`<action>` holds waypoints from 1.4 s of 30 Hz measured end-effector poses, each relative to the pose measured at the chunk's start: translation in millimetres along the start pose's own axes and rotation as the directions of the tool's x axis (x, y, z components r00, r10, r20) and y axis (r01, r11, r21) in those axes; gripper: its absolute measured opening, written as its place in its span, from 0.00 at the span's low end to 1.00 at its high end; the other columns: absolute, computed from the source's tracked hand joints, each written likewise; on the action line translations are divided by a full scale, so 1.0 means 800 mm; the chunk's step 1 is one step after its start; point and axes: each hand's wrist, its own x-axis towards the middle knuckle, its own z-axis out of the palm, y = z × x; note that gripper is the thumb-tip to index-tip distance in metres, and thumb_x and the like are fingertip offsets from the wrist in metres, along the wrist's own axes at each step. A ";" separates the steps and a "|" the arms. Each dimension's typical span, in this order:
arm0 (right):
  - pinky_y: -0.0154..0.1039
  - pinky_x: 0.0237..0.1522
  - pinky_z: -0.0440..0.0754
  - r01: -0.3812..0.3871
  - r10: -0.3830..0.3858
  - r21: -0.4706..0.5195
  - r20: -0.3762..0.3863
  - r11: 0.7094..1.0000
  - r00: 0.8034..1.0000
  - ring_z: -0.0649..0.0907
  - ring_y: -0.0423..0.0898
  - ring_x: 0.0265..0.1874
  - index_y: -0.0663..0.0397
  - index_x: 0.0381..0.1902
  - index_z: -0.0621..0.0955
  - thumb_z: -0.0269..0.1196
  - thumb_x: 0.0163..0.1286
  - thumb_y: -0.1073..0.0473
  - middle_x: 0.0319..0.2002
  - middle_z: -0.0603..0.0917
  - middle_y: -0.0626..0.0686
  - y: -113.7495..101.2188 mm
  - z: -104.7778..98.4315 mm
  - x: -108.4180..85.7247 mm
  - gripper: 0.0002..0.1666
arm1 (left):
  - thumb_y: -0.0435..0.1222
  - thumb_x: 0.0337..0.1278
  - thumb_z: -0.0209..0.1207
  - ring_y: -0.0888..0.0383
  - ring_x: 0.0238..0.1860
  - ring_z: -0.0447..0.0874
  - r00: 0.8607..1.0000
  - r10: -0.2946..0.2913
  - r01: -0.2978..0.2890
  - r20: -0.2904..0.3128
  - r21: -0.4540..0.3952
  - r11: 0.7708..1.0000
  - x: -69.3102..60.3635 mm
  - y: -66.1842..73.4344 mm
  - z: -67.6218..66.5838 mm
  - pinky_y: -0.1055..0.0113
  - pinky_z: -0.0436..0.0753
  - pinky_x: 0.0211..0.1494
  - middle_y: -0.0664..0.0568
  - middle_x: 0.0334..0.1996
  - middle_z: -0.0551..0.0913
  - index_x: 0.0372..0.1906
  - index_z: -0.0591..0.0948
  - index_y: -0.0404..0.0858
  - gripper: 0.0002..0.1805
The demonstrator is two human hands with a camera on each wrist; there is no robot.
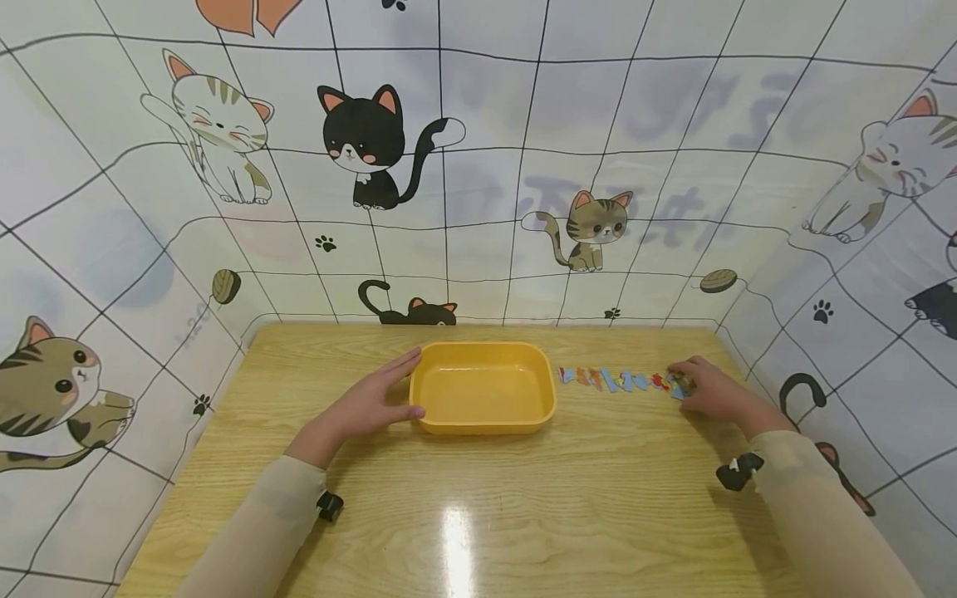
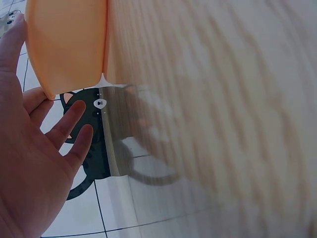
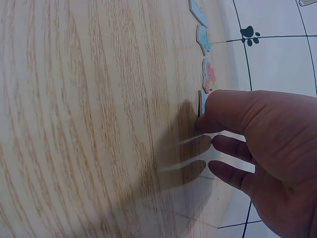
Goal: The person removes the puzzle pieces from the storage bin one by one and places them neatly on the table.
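A yellow rectangular tray (image 1: 482, 429) with rounded corners sits near the table's middle, with nothing inside. At its left end my left hand (image 1: 374, 399) touches the rim, thumb and fingers spread and mostly straight; the left wrist view shows the tray wall (image 2: 69, 44) beside the thumb. Several small, flat, colourful puzzle pieces (image 1: 609, 380) lie in a row to the right of the tray. My right hand (image 1: 710, 389) is at the row's right end, where thumb and forefinger pinch a blue-edged puzzle piece (image 3: 202, 103), mostly covered. A red-patterned piece (image 3: 208, 77) lies just beside it.
The wooden table (image 1: 493, 507) has a glossy surface with a bright reflection near its front. White cloth walls (image 1: 486, 183) with grid lines and cartoon cats stand at the back and both sides. Small black devices (image 1: 329, 506) are strapped on both wrists.
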 end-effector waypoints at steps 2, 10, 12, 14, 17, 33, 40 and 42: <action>0.64 0.56 0.81 0.000 0.000 0.001 0.000 1.000 1.000 0.80 0.66 0.53 0.77 0.70 0.76 0.77 0.57 0.70 0.58 0.76 0.73 0.000 0.000 0.000 0.43 | 0.54 0.67 0.76 0.45 0.89 0.51 1.000 0.000 0.000 0.002 -0.001 1.000 0.000 0.000 0.000 0.37 0.57 0.87 0.60 0.91 0.51 0.90 0.60 0.44 0.56; 0.66 0.56 0.81 -0.027 0.027 0.034 0.003 0.999 1.000 0.81 0.69 0.54 0.78 0.72 0.74 0.78 0.58 0.69 0.62 0.75 0.76 0.001 0.001 -0.001 0.45 | 0.56 0.67 0.76 0.45 0.89 0.51 1.000 0.000 0.000 0.002 -0.005 1.000 0.001 -0.001 0.000 0.36 0.56 0.87 0.60 0.91 0.51 0.90 0.60 0.44 0.56; 0.67 0.56 0.82 -0.036 0.036 0.046 0.004 0.998 0.999 0.81 0.70 0.55 0.79 0.73 0.73 0.78 0.60 0.69 0.63 0.75 0.77 0.002 0.002 -0.002 0.46 | 0.57 0.67 0.75 0.45 0.89 0.51 1.000 -0.003 0.003 0.004 -0.002 1.000 0.001 -0.002 0.000 0.36 0.56 0.87 0.60 0.91 0.51 0.90 0.60 0.45 0.56; 0.68 0.57 0.82 -0.044 0.044 0.059 0.004 0.997 0.999 0.81 0.72 0.56 0.79 0.74 0.72 0.79 0.61 0.69 0.64 0.74 0.78 0.003 0.002 -0.002 0.46 | 0.58 0.67 0.75 0.45 0.89 0.51 1.000 -0.005 0.005 0.007 -0.001 1.000 0.001 -0.002 0.000 0.36 0.56 0.87 0.60 0.91 0.51 0.91 0.59 0.45 0.57; 0.69 0.57 0.82 -0.053 0.053 0.069 0.004 0.996 0.999 0.81 0.74 0.57 0.80 0.74 0.71 0.79 0.61 0.68 0.65 0.73 0.79 0.004 0.002 -0.003 0.48 | 0.59 0.66 0.75 0.45 0.89 0.50 1.000 -0.007 0.007 0.010 0.000 1.000 0.002 -0.002 0.000 0.37 0.56 0.87 0.61 0.91 0.51 0.91 0.59 0.45 0.57; 0.68 0.55 0.84 -0.089 0.088 0.135 0.013 0.987 0.996 0.79 0.76 0.61 0.76 0.78 0.68 0.76 0.66 0.65 0.69 0.71 0.77 0.005 0.000 -0.003 0.48 | 0.60 0.66 0.74 0.46 0.89 0.51 1.000 0.010 -0.010 0.001 0.013 1.000 0.003 -0.004 0.001 0.37 0.57 0.87 0.61 0.91 0.51 0.90 0.59 0.45 0.57; 0.67 0.54 0.84 -0.055 0.065 0.146 -0.062 0.988 0.996 0.80 0.74 0.60 0.75 0.77 0.70 0.70 0.79 0.60 0.68 0.74 0.75 -0.004 0.002 -0.007 0.38 | 0.55 0.66 0.76 0.45 0.88 0.53 1.000 0.005 -0.005 -0.002 -0.013 1.000 0.002 -0.006 0.002 0.36 0.56 0.87 0.58 0.91 0.52 0.91 0.59 0.45 0.57; 0.64 0.53 0.85 -0.037 0.051 0.140 -0.100 0.989 0.994 0.81 0.72 0.59 0.75 0.76 0.72 0.70 0.80 0.59 0.67 0.76 0.74 -0.008 0.005 -0.008 0.37 | 0.54 0.66 0.77 0.45 0.88 0.53 1.000 0.004 -0.004 -0.007 -0.013 1.000 0.003 -0.007 0.003 0.35 0.55 0.87 0.57 0.91 0.52 0.91 0.59 0.45 0.57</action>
